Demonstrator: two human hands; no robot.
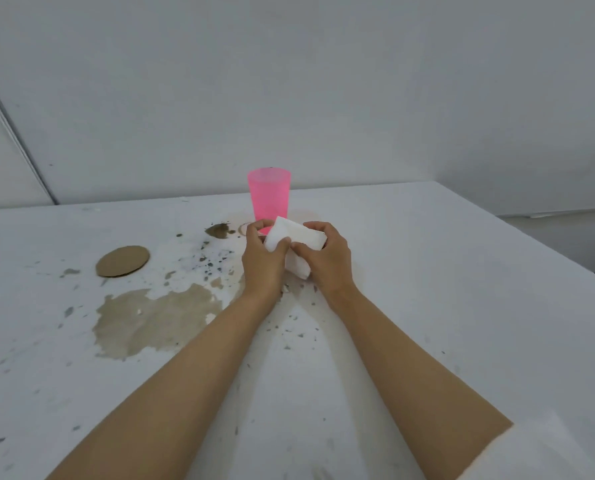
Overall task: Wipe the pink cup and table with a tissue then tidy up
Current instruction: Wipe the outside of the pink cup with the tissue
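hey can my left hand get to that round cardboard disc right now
Probably yes. The cardboard disc lies flat in the open, left of the left hand, with nothing between them. That hand would first have to let go of the tissue.

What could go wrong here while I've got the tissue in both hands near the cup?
The pink cup stands upright just behind your left hand and right hand, so a forward push could tip it. The tissue is small against the big brown spill on the table, so it may soak through and smear. The cardboard disc near the spill could get wet.
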